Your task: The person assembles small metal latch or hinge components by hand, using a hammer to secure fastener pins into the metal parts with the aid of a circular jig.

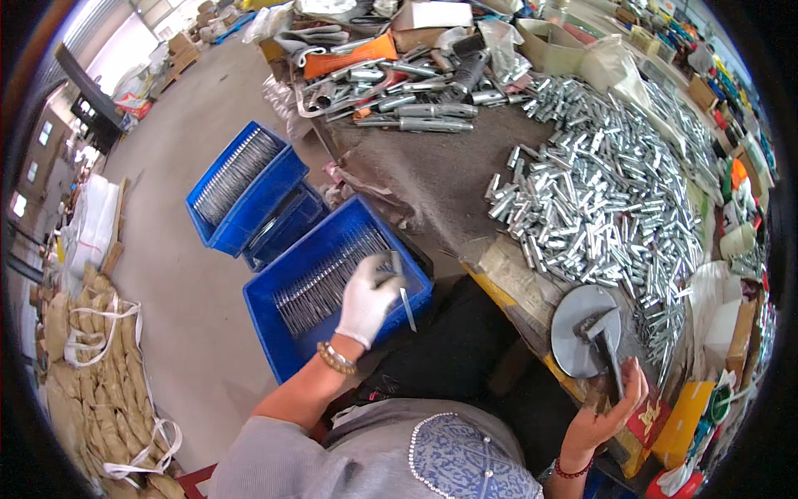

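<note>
My left hand (368, 301), in a white glove, is closed around a thin silver metal rod (407, 309) above a blue crate (262, 320). Rows of similar slim metal rods (320, 283) lie side by side in that crate. On the right, my bare right hand (613, 409) has its thumb and fingers around the lower end of a dark metal lever (613, 358). The lever rises from a round grey plate (573, 328) at the table's edge. Just beyond the plate spreads a large heap of short shiny metal tubes (598, 200).
A second blue crate (287, 170) of rods sits on another crate at the left. Tools and an orange-handled piece (349, 56) crowd the far table. A yellow edge (490, 287) borders the worktable (416, 179). Tan sacks (100, 391) lie on the floor at left.
</note>
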A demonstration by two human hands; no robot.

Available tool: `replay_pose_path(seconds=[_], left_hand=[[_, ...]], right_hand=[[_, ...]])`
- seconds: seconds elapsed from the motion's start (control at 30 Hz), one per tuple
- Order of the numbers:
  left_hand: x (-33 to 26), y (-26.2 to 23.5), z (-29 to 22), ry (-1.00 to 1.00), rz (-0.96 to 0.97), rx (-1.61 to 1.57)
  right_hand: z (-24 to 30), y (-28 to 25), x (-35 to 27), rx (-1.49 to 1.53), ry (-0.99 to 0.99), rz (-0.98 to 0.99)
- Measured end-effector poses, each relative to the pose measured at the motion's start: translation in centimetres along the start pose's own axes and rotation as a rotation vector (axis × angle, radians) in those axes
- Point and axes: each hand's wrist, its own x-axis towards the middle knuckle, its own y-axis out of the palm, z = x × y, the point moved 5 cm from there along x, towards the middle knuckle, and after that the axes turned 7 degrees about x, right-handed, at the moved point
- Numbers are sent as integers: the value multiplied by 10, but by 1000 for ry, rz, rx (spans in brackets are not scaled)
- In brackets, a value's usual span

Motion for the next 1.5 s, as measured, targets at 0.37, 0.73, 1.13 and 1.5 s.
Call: replay_pose_path(seconds=[0.37, 0.73, 1.13, 1.5], left_hand=[[116, -70, 234, -290, -328, 386], [124, -88, 215, -170, -497, 643], [-9, 70, -185, 1240, 25, 524], [5, 112, -205, 1219, 191, 877]], right_hand=[[-2, 11, 0, -176, -59, 26], [6, 16, 5, -147, -68, 49], [8, 9, 8, -10, -49, 25], [0, -37, -6, 195, 26, 65]])
